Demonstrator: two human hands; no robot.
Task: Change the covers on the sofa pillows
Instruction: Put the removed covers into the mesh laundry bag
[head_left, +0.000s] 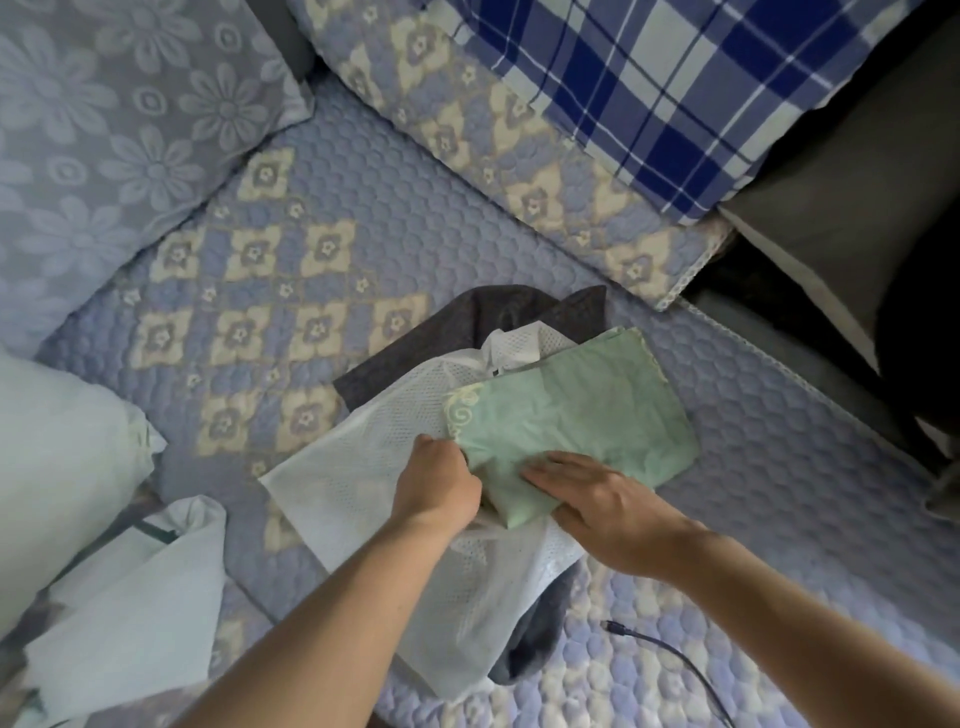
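Picking a fresh cover: left hand (439, 483) pinches the folded pale-green cotton cover (576, 415), right hand (602, 499) flat on it (unfolding likely next).

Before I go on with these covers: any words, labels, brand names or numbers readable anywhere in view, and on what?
None can be read.
Small dark tag on the white mesh cover: too small to tell whether it bears text.
Green folded cover: pale scroll ornament only, no letters.
Blue plaid pillow and quilted sofa pad: patterns only, no writing.
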